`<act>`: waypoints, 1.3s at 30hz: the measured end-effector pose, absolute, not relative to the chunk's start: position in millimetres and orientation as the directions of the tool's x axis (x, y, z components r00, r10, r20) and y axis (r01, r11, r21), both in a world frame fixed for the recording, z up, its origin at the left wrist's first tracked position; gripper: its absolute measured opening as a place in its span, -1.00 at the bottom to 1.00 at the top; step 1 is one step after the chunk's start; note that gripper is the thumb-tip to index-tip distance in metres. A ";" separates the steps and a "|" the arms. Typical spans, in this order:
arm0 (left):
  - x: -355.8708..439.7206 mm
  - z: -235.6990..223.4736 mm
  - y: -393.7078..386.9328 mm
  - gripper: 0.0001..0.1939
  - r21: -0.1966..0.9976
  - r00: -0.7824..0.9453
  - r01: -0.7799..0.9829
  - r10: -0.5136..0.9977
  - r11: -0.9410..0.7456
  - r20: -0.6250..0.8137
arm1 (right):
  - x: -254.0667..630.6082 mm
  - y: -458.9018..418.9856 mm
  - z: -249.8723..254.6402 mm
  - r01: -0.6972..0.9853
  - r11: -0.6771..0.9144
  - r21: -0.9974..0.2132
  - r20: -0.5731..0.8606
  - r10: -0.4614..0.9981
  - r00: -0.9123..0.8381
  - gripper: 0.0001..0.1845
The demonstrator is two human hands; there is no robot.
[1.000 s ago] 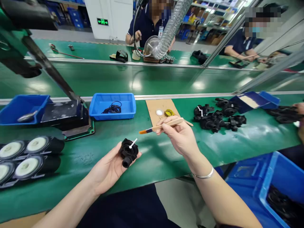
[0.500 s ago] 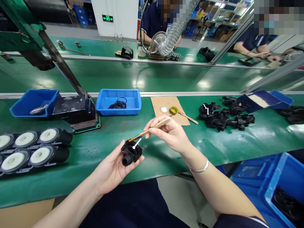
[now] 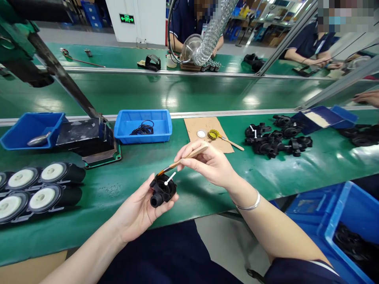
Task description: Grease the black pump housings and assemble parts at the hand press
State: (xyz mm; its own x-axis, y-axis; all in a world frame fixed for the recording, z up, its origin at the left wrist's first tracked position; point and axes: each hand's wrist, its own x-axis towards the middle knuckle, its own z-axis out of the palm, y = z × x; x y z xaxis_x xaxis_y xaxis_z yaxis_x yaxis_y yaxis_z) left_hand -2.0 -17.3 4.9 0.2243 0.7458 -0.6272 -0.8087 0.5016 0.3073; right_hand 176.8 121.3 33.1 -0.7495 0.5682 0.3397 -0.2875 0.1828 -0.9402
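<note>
My left hand (image 3: 139,211) cradles a black plastic pump housing (image 3: 161,190) with a white pin standing up from its middle. My right hand (image 3: 210,163) pinches a small wooden-handled brush (image 3: 183,159), and its orange-tipped bristles touch the top rim of the housing. Both hands hover over the green bench (image 3: 195,193), near its front edge.
A cardboard sheet (image 3: 207,134) carries a white disc, a yellow grease tin and a second brush. Black housings (image 3: 272,140) are heaped to the right. A blue tray (image 3: 143,126) holds black rings. Round white-faced parts (image 3: 38,185) lie left. Other people work across the conveyor.
My right hand brought the brush down and left until its tip reached the housing rim. The left hand kept the housing nearly still.
</note>
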 end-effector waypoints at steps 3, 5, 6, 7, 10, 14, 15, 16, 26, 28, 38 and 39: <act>-2.5 4.2 -17.7 -0.61 0.335 0.230 -0.782 0.743 0.526 -0.629 | 177.1 120.6 34.5 -0.273 0.260 -0.926 0.375 0.554 -0.743 -0.95; -3.0 4.5 -17.6 -0.61 0.356 0.221 -0.770 0.744 0.530 -0.630 | 178.0 120.1 35.1 -0.216 0.388 -0.896 0.411 0.542 -0.733 -0.98; -3.3 4.8 -17.4 -0.61 0.366 0.214 -0.765 0.745 0.530 -0.632 | 178.7 119.7 35.4 -0.178 0.460 -0.870 0.430 0.531 -0.730 -0.98; -3.6 5.1 -17.2 -0.62 0.379 0.204 -0.760 0.747 0.528 -0.633 | 179.6 119.3 35.5 -0.144 0.527 -0.838 0.451 0.520 -0.726 -0.98; -4.7 5.8 -16.5 -0.64 0.423 0.161 -0.741 0.749 0.522 -0.642 | 182.3 117.3 36.3 -0.091 0.643 -0.760 0.496 0.485 -0.720 -0.98; -6.3 4.8 -16.5 -0.68 0.539 0.088 -0.684 0.790 0.490 -0.607 | 184.9 114.0 39.2 -0.046 0.661 -0.749 0.486 0.501 -0.717 -0.95; -6.7 4.5 -16.5 -0.68 0.588 0.069 -0.661 0.819 0.466 -0.570 | 185.4 113.2 40.1 -0.034 0.658 -0.752 0.480 0.512 -0.712 -0.95; -7.1 4.2 -16.5 -0.66 0.640 0.050 -0.633 0.847 0.436 -0.529 | 185.8 112.4 41.1 -0.024 0.654 -0.756 0.476 0.524 -0.706 -0.94; -1.9 12.8 -16.0 -0.48 0.939 -0.319 -0.314 0.915 0.144 -0.247 | 187.8 102.4 45.2 -0.003 0.562 -0.827 0.426 0.623 -0.656 -0.87; 1.0 14.1 -17.9 -0.45 0.956 -0.376 -0.272 0.902 0.111 -0.212 | 187.8 100.7 44.7 -0.034 0.526 -0.850 0.420 0.636 -0.647 -0.84; -24.5 -8.7 -16.7 -0.19 0.810 -0.088 0.345 0.843 -0.474 0.531 | 189.9 92.4 43.9 -0.227 0.218 -0.949 0.314 0.682 -0.660 -0.84; -27.0 -9.2 -15.1 -0.14 0.768 -0.061 0.389 0.818 -0.508 0.572 | 189.8 91.7 43.5 -0.246 0.172 -0.954 0.295 0.687 -0.664 -0.84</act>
